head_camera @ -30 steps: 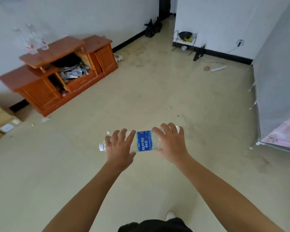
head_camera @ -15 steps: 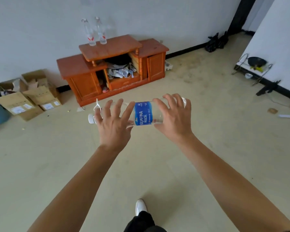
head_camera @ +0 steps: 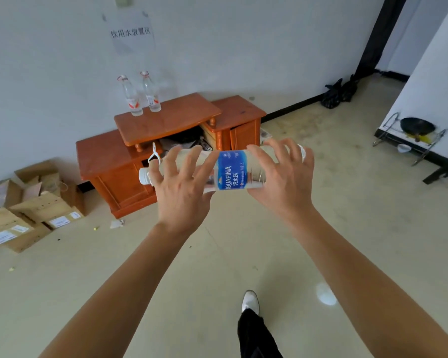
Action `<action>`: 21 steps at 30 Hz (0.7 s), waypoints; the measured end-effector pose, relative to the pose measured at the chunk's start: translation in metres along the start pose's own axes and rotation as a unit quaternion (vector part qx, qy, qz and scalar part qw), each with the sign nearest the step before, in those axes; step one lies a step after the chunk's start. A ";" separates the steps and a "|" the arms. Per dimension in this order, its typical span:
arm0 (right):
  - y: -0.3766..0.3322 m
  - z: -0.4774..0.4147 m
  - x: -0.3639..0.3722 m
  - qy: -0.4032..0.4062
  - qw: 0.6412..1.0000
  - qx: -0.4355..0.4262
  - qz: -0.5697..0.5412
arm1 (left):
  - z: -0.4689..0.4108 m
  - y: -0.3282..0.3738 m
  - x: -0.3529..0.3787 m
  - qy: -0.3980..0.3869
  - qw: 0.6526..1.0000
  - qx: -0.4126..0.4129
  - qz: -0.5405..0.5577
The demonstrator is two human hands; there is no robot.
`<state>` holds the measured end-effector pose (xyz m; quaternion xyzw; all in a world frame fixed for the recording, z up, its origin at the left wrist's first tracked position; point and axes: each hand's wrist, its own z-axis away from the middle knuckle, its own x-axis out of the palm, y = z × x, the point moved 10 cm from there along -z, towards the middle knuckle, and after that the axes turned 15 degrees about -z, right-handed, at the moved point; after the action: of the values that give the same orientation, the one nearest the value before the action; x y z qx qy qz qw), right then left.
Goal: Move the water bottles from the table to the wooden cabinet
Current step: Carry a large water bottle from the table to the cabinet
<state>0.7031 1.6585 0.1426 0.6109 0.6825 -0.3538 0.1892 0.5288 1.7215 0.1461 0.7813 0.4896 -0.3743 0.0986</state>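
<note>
A large clear water bottle [head_camera: 232, 171] with a blue label lies sideways in the air, its white cap pointing left. My left hand [head_camera: 183, 188] grips its neck end with fingers curled over the top. My right hand [head_camera: 285, 177] grips its base end. Behind the bottle stands the orange wooden cabinet [head_camera: 166, 122] against the white wall. Two clear bottles [head_camera: 141, 95] with red labels stand upright on the left part of its raised top shelf.
Several cardboard boxes [head_camera: 31, 210] lie on the floor left of the cabinet. A wire rack with a black wok [head_camera: 415, 126] stands at the right wall, black bags [head_camera: 339, 93] by the doorway. My white shoe [head_camera: 249, 301] is on the beige floor.
The cabinet has grown larger and moved toward the centre of view as I walked closer. Both hands keep holding the bottle, now higher and in front of the cabinet.
</note>
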 end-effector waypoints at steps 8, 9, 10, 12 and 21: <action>0.101 -0.157 0.145 -0.038 0.997 0.010 -0.070 | -0.145 -0.020 0.164 -0.054 0.998 0.015 -0.027; 0.103 -0.180 0.164 -0.046 0.996 -0.002 -0.076 | -0.160 -0.031 0.181 -0.058 0.998 0.003 -0.032; 0.102 -0.203 0.181 -0.059 0.995 -0.015 -0.079 | -0.175 -0.043 0.197 -0.062 0.997 -0.006 -0.042; 0.099 -0.245 0.218 -0.079 0.992 -0.030 -0.091 | -0.195 -0.072 0.227 -0.073 0.996 -0.037 -0.042; 0.092 -0.409 0.410 -0.123 0.984 -0.087 -0.099 | -0.289 -0.190 0.402 -0.088 0.989 -0.091 -0.081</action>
<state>0.7889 2.2385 0.1135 0.4738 0.7390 -0.3826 0.2882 0.6072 2.2453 0.1147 0.6910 0.5725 -0.4024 0.1813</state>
